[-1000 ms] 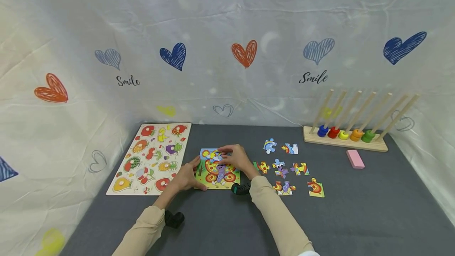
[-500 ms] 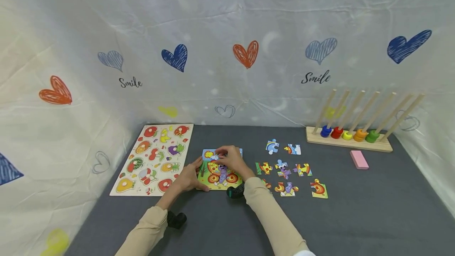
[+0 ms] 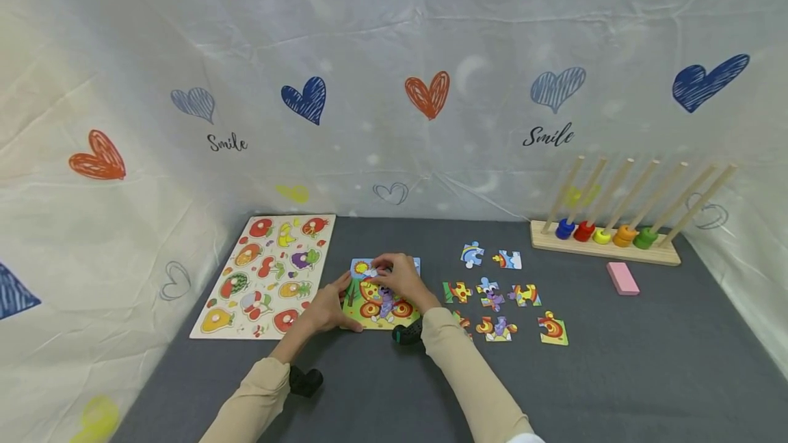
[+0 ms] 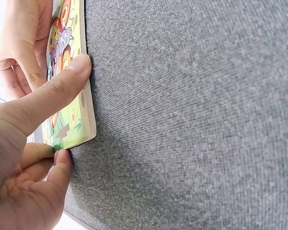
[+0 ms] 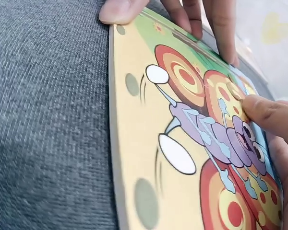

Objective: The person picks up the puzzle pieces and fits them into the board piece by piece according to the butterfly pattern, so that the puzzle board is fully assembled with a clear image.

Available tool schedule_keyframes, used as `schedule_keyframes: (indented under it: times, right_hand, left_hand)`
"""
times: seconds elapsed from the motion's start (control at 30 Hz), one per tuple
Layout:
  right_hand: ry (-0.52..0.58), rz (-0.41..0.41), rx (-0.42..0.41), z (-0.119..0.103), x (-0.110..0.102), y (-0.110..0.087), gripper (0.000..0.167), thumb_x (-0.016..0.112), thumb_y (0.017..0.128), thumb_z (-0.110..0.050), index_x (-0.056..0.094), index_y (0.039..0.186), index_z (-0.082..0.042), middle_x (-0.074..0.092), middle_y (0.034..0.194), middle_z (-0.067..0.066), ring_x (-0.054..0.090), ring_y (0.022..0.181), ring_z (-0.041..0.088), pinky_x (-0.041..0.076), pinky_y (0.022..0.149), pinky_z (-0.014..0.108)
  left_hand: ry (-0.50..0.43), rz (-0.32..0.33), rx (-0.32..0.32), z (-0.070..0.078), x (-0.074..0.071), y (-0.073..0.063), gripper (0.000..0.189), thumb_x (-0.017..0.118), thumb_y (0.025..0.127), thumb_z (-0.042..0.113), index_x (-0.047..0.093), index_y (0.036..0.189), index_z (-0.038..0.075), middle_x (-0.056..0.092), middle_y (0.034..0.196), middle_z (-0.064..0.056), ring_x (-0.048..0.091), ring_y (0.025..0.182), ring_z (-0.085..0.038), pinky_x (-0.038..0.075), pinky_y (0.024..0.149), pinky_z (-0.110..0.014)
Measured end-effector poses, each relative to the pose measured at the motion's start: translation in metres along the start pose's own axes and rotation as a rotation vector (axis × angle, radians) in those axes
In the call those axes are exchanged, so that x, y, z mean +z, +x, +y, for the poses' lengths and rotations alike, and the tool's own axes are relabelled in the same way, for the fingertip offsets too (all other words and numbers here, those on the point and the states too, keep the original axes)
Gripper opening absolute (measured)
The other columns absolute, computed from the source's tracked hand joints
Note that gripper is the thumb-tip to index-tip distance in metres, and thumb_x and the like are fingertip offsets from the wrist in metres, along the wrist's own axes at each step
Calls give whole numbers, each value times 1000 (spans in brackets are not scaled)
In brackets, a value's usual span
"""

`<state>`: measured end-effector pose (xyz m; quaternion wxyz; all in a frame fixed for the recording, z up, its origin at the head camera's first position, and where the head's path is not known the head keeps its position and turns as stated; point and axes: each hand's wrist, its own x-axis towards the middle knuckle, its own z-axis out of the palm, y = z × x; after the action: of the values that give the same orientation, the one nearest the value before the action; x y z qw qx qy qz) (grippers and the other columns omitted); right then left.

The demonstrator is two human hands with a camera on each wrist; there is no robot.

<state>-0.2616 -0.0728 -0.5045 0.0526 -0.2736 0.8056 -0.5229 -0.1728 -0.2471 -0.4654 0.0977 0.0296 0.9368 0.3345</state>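
One left hand (image 3: 326,307), yours, gripped the butterfly board (image 3: 379,322) by its near-left corner, thumb on the near edge. Your right hand (image 3: 403,277) arched over the board's upper part, thumb at its face; whether it pinched anything could not be told. Loose puzzle pieces (image 3: 492,294) lay rightward on the counter (image 3: 591,388), nearer your right hand.

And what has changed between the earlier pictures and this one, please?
The right hand moved slightly left over the butterfly board, toward its printed sun. The right sleeve also shifted left, uncovering part of a puzzle piece. I cannot tell whether that hand holds anything. The left hand stays at the board's near-left corner; the fruit board and peg stand stayed put.
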Motion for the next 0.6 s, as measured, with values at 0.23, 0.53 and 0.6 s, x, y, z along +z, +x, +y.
schedule_keyframes:
  times: [0.23,0.53,0.6]
  right_hand:
    - [-15,17,-28,-3,9,-1,22,73,85,-9,70,106,-1,68,97,10,67,90,20,56,76,23]
    - [-31,15,-70,-1,12,1,20,72,86,-8,70,105,-1,69,98,11,67,89,20,56,75,23]
    - [-28,8,-62,-1,13,1,20,72,86,-7,69,105,-2,68,98,10,67,89,21,56,76,25]
  left_hand:
    - [-4,4,2,0,-2,-2,111,93,60,16,28,146,-9,38,145,-28,49,123,-37,44,98,-47]
    - [16,-13,38,-1,-2,-2,107,92,63,20,29,145,-11,30,151,-25,44,128,-39,42,101,-49]
    - [6,-30,80,-5,-3,-3,106,90,66,20,27,145,-12,24,152,-27,42,129,-40,43,101,-49]
